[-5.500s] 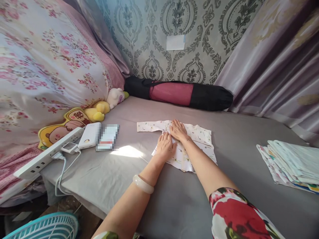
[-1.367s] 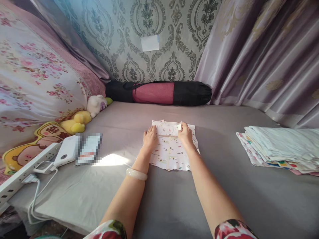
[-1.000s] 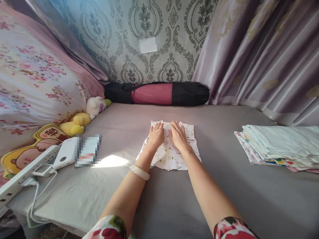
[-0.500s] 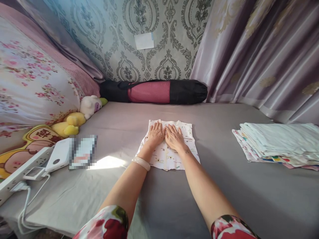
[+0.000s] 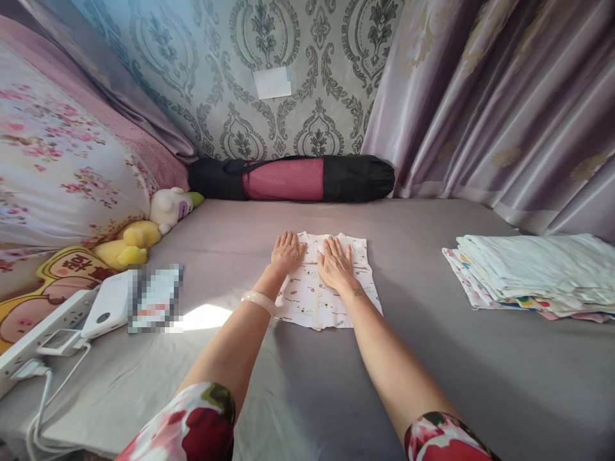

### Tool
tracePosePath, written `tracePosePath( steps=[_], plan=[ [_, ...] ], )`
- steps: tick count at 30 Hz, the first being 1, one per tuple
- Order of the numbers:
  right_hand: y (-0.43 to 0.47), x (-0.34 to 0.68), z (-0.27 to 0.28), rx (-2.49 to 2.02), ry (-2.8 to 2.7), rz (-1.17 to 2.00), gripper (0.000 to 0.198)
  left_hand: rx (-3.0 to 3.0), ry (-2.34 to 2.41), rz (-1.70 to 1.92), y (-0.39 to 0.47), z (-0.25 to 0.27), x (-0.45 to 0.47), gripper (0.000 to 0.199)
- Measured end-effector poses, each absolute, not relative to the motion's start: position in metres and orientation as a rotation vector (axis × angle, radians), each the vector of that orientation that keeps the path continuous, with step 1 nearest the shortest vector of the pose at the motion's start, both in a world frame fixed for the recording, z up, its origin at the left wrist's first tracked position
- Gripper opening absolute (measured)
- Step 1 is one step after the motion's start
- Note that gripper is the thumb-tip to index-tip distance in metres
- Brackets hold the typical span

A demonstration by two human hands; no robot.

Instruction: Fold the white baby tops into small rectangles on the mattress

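A small white printed garment [image 5: 307,299] lies flat on the grey sheet in front of me, with a pale strip running down its middle. My left hand [image 5: 288,253] rests palm down at its upper left edge, fingers stretched out. On the upper middle of the cloth lies my right hand [image 5: 335,264], flat, with the fingers spread. Neither hand grips anything. A pale bangle [image 5: 259,302] circles my left wrist.
To the right is a stack of folded cloths [image 5: 528,269]. A rolled bag [image 5: 283,179] lies along the wall. At left are plush toys [image 5: 139,240], a white power bank [image 5: 109,306], a blurred flat object [image 5: 156,299] and a power strip [image 5: 43,330] with cables on the grey sheet [image 5: 423,346].
My left hand has slid left, from the middle of the garment to its upper left edge. My right hand stays nearly in place. The view has shifted slightly.
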State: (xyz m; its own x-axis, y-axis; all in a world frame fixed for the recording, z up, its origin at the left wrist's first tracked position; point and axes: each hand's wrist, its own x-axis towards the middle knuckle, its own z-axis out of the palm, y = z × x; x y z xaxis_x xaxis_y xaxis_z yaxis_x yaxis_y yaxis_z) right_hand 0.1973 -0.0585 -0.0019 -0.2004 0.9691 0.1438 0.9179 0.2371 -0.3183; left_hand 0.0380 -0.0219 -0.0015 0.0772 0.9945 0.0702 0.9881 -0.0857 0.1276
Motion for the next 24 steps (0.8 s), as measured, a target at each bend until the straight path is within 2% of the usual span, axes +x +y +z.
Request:
tracePosePath(
  steps=[7, 17, 24],
  plan=[
    [-0.056, 0.198, -0.007, -1.788, -2.204, 0.282, 0.057, 2.277, 2.006, 0.217, -0.018, -0.011, 0.030, 0.066],
    [-0.055, 0.199, -0.003, -1.801, -2.187, 0.329, 0.056, 2.252, 2.001, 0.181, -0.023, 0.002, 0.028, 0.063],
    [-0.057, 0.206, -0.003, -1.878, -2.051, 0.156, 0.055, 2.400, 1.904, 0.240, -0.049, 0.003, 0.059, 0.061]
  ],
)
